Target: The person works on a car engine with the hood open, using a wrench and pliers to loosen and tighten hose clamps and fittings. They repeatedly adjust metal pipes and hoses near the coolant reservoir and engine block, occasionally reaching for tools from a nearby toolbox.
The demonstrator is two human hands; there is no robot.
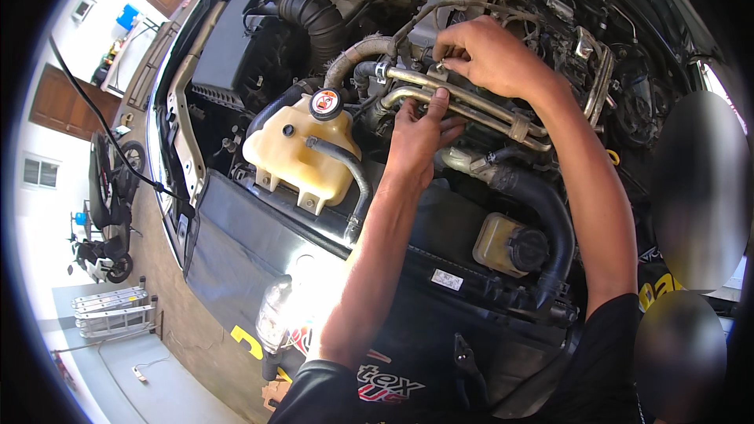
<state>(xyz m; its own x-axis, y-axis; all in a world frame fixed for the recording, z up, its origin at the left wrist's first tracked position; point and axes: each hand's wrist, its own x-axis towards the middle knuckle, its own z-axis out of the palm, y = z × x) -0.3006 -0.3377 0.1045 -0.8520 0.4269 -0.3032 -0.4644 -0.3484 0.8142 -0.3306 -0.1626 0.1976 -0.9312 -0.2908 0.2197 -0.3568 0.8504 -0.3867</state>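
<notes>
Two metal coolant pipes (479, 100) run side by side across the engine, with a small bracket tab on the upper one. My left hand (422, 135) grips the pipes from below, its thumb pressed on the lower pipe and its fingers curled underneath. Above them, my right hand (488, 56) reaches over with thumb and fingertips pinched at the bracket. Between those fingertips shows a small shiny bolt (441, 67), partly covered by the fingers. A rubber hose (366, 72) with a clamp joins the upper pipe's left end.
Left of my hands sits a yellowed coolant tank (298, 149) with a capped neck. A second small reservoir (503, 245) and a thick black hose (542, 200) lie to the right. Pliers (470, 365) and a lit lamp (294, 306) rest on the near cover. A ladder (115, 312) lies beyond.
</notes>
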